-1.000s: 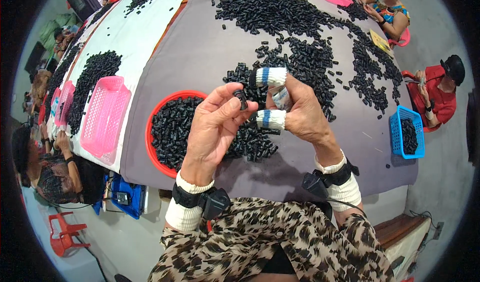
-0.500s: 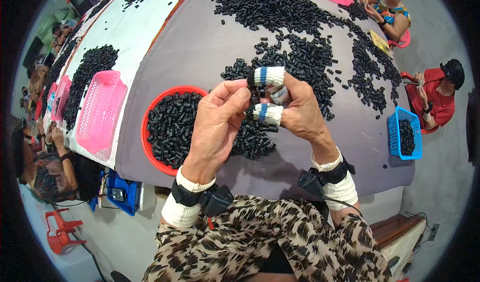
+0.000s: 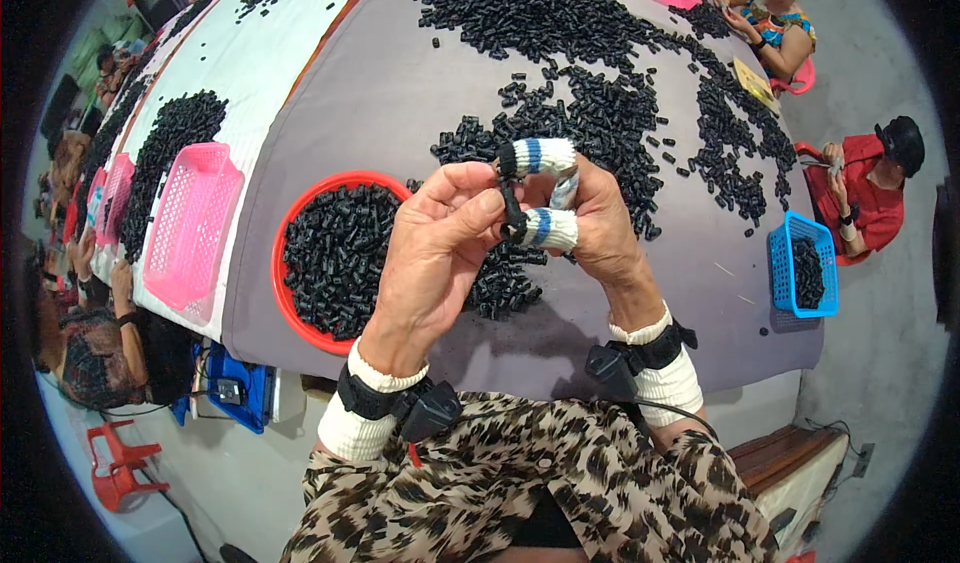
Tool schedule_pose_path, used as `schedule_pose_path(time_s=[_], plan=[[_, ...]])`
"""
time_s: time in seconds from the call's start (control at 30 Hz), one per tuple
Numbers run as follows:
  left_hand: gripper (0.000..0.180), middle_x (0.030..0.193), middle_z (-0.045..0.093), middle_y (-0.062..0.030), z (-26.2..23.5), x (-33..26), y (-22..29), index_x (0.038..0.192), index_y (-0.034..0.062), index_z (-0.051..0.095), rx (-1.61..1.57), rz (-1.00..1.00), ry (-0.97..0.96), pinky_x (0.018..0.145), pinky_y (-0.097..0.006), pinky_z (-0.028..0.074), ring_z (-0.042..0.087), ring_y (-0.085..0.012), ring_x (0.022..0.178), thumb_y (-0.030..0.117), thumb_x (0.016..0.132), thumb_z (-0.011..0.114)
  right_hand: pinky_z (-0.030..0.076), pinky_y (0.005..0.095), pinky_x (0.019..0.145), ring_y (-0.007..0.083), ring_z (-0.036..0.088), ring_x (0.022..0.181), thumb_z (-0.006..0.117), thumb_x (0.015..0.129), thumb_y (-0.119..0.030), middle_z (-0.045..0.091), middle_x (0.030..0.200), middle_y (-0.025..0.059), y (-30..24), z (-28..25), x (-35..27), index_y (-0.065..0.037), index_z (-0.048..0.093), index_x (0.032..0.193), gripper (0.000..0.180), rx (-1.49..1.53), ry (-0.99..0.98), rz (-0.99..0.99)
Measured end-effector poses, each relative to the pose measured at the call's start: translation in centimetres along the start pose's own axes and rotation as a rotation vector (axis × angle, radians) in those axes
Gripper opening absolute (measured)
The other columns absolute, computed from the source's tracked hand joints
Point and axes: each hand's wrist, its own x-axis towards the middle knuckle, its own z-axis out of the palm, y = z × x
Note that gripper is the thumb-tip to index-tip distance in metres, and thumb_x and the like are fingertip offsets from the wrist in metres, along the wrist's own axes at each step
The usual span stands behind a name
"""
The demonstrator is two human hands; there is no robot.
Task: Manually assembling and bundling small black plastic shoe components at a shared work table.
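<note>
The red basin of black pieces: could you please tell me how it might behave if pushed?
The red basin would probably feel heavy, being filled with black pieces. It seems unlikely to tip, looking broad and level; the gray cloth beneath might drag or wrinkle along.

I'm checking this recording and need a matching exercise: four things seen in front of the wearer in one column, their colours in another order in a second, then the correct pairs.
Things:
1. finger sleeves on the right hand
2. round tray beside the left hand
3. basket at the far right
4. large basket just left of the round tray

Colours:
A. blue, with black pieces inside
B. white with blue bands
C. pink
D. red, filled with black pieces

Pairs: 1-B, 2-D, 3-A, 4-C
</note>
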Motion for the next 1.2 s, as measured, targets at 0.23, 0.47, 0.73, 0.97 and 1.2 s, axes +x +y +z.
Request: schedule_pose_path(time_s=[0.23,0.47,0.73,0.97,1.2], plan=[[0.020,0.092,0.060,-0.0054,0.2,-0.1,-0.2,0.104,0.0014,0.053,-0.048,-0.011,0.035,0.070,-0.024,0.049,0.058,-0.0105,0.078,0.004,0.084,0.057,0.039,0.0182,0.059,0.0020,0.045,0.067,0.076,0.068,-0.012,0.053,0.078,-0.0065,-0.7,0.1,0.0,-0.008,0.056,0.107,0.044,-0.124,0.024,-0.044],[0.021,0.093,0.061,-0.0082,0.2,-0.4,0.2,0.105,0.0019,0.054,-0.031,-0.005,-0.031,0.067,-0.021,0.047,0.056,-0.0083,0.077,0.004,0.085,0.057,0.041,0.0224,0.057,0.0059,0.047,0.064,0.077,0.066,-0.025,0.054,0.071,-0.0022,-1.7,-0.5,0.5,-0.005,0.055,0.091,0.039,-0.362,0.010,-0.019],[0.024,0.095,0.060,-0.0083,0.4,-0.5,0.1,0.108,-0.0007,0.053,0.024,0.023,-0.028,0.071,-0.021,0.047,0.057,-0.0095,0.082,0.005,0.085,0.056,0.040,0.0274,0.056,0.0103,0.047,0.059,0.075,0.065,-0.031,0.053,0.064,0.0034,-2.5,-0.3,1.4,-0.001,0.054,0.077,0.038,-0.456,-0.150,0.012],[0.026,0.100,0.060,-0.0131,-0.7,-0.2,-0.1,0.111,-0.0019,0.053,0.046,0.059,-0.055,0.078,-0.031,0.052,0.061,-0.0199,0.090,0.006,0.086,0.053,0.042,0.0315,0.056,0.0173,0.050,0.057,0.073,0.064,-0.032,0.055,0.062,0.0086,-2.9,-0.1,1.9,0.001,0.056,0.076,0.039,-0.510,-0.219,0.023],[0.025,0.096,0.061,-0.0081,0.0,-0.2,-0.1,0.108,-0.0031,0.055,0.047,0.018,-0.011,0.075,-0.024,0.048,0.058,-0.0116,0.084,0.005,0.084,0.057,0.042,0.0277,0.056,0.0108,0.051,0.062,0.074,0.066,-0.025,0.057,0.070,0.0025,-2.8,-0.6,1.9,-0.001,0.058,0.091,0.038,-0.553,-0.293,0.042]])
